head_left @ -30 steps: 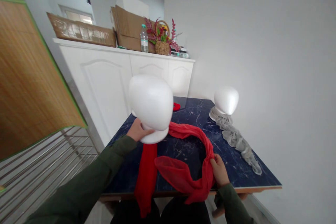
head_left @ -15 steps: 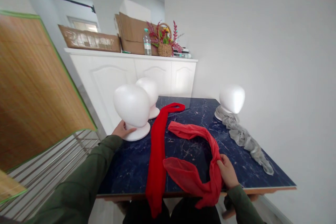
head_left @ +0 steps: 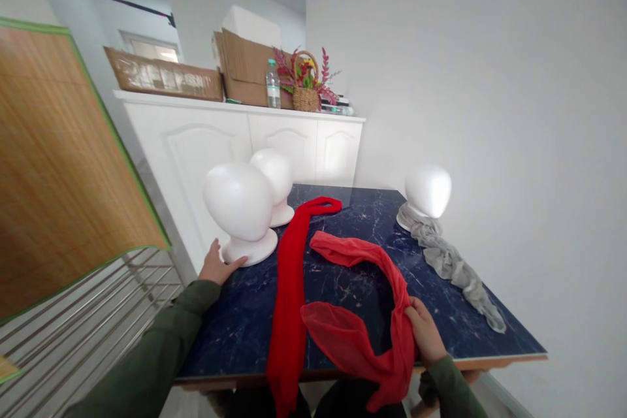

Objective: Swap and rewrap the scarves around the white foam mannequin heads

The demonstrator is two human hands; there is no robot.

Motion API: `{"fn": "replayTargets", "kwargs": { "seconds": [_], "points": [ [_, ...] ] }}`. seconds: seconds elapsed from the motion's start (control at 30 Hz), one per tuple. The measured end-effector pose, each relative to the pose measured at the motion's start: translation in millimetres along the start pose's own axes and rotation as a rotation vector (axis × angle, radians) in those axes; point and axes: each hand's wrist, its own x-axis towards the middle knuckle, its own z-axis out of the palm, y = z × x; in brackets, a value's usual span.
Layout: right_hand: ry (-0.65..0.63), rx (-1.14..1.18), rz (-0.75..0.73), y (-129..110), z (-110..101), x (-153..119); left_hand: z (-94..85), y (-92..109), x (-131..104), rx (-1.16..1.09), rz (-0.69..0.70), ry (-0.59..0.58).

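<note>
A long red scarf (head_left: pixel 294 274) lies across the dark blue marble table (head_left: pixel 343 261), one end hanging over the near edge, the other looping right. My right hand (head_left: pixel 424 333) grips the scarf's loop near the table's front edge. My left hand (head_left: pixel 215 266) rests open on the table's left edge, fingertips by the base of a white foam head (head_left: pixel 240 206). A second white head (head_left: pixel 274 176) stands just behind it.
A third white head (head_left: pixel 428 192) stands at the far right with a grey scarf (head_left: pixel 450 264) trailing toward me. A white cabinet (head_left: pixel 245 144) behind holds cardboard, a bottle and a flower basket. A metal rack (head_left: pixel 88 313) and bamboo panel stand on the left.
My left hand carried the nearer white head from the scarf to the table's left edge, set it down and let go. The scarf's straight length now lies uncovered. My right hand stayed on the scarf.
</note>
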Motion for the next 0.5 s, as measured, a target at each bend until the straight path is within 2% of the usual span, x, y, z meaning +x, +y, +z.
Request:
{"fn": "replayTargets", "kwargs": {
  "seconds": [0.1,0.13,0.17,0.2,0.3,0.33,0.4,0.47,0.5],
  "points": [
    [-0.089,0.247,0.127,-9,11,-19,-5.9,14,-40,-0.177,-0.107,0.158],
    [-0.128,0.317,0.162,-14,16,-27,-8.7,23,-55,-0.265,-0.108,0.162],
    [-0.162,0.379,0.192,-19,22,-34,-11.4,35,-70,-0.359,-0.090,0.112],
    [-0.192,0.432,0.221,-26,28,-40,-13.4,49,-85,-0.443,-0.063,-0.007],
    [-0.271,0.588,0.299,-48,45,-53,-10.7,100,-120,-0.589,-0.050,-0.615],
    [-0.298,0.649,0.334,-54,50,-55,-5.6,118,-128,-0.614,-0.100,-0.801],
    [-0.371,0.763,0.404,-65,58,-60,11.5,150,-138,-0.660,-0.295,-1.101],
    [-0.470,0.836,0.446,-70,64,-66,35.5,175,-144,-0.722,-0.469,-1.334],
    [-0.520,0.859,0.449,-70,67,-70,48.9,185,-145,-0.761,-0.497,-1.413]
  ]
}}
